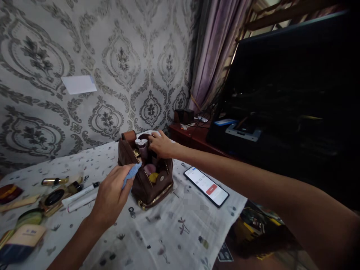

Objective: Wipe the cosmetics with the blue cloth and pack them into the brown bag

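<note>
A brown leather bag (pixel 154 197) with gold zips stands on the cloth-covered table, its top gaping. Inside are bottles with silvery caps (pixel 143 149), a pink round item (pixel 150 169) and a yellow round item (pixel 153 177). My left hand (pixel 114 191) is closed round a folded light-blue cloth (pixel 132 174) at the bag's near left side. At the far right rim, my right hand (pixel 163 145) has its fingers curled over the bag's edge, with the fingertips partly hidden.
Left on the table lie white tubes (pixel 81 195), a compact (pixel 54 197), a gold-capped bottle (pixel 54 181) and a beige-and-navy pack (pixel 22 243). To the right is a phone (pixel 206 186) showing a timer. Beyond stands a large dark screen (pixel 287 93) beside a purple curtain (pixel 213 48).
</note>
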